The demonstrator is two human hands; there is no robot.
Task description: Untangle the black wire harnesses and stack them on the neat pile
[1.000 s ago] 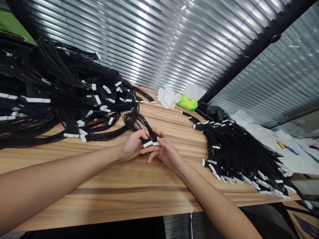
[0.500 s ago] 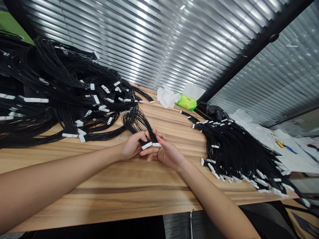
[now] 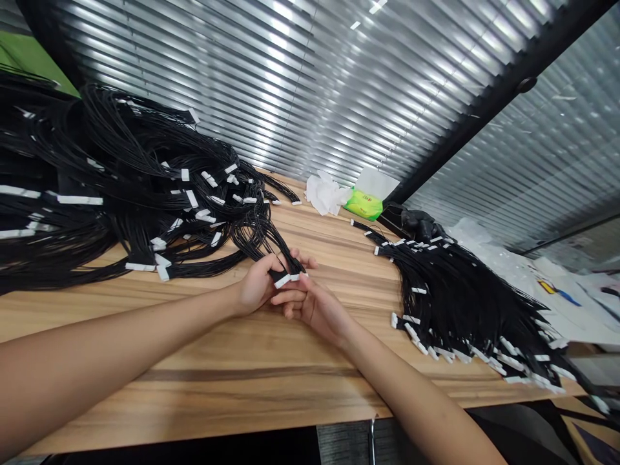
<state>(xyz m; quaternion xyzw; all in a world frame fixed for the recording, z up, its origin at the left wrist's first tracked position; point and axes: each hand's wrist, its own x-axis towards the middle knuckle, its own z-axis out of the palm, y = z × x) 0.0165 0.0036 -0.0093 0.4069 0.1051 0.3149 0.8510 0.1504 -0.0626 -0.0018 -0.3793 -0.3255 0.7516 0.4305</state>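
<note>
Site: indoor workroom, office-type, used for small-scale assembly. Evidence: a long wood-veneer worktop (image 3: 242,394) set against slatted metal blinds (image 3: 217,84); large heaps of black wire harnesses (image 3: 121,194) with white connectors on it — bench work, not domestic. Also noted — a green tissue packet (image 3: 363,205) and loose papers (image 3: 566,310).

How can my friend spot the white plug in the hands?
On the wooden table, look between the left heap and right heap of black wires. The left hand and right hand meet there around a thin wire bunch. Its white plug is the one: the other plugs lie in the heaps.
</note>
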